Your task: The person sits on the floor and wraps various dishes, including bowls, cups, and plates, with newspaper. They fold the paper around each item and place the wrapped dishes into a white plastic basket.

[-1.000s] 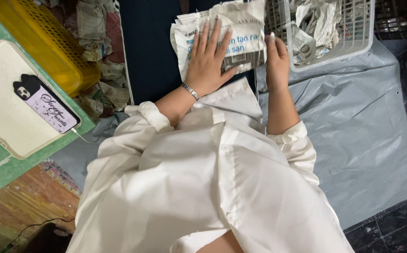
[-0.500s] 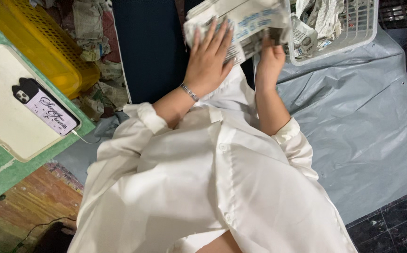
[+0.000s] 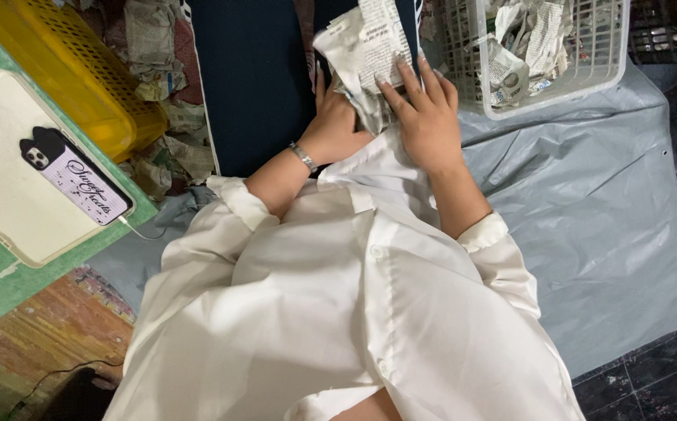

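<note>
A wad of crumpled newspaper point(image 3: 366, 51) lies at the top centre, just beyond the collar of a white shirt point(image 3: 338, 312) that spreads across the lower middle. Both my forearms come out of the shirt's rolled cuffs. My left hand point(image 3: 334, 129), with a metal bracelet at the wrist, holds the wad from its left and underside; its fingertips are hidden. My right hand point(image 3: 424, 117) lies on top of the wad with fingers spread, pressing it down at the collar.
A white plastic basket point(image 3: 557, 86) of crumpled newspaper stands at the top right on a grey plastic sheet point(image 3: 604, 210). A yellow crate point(image 3: 65, 70) and loose paper are at the top left. A phone point(image 3: 73, 183) lies on a white tray. Behind the hands is a dark blue panel point(image 3: 253, 86).
The newspaper went from a flat folded sheet to a crumpled wad. My left hand slid off its top to the left side, and my right hand moved onto it.
</note>
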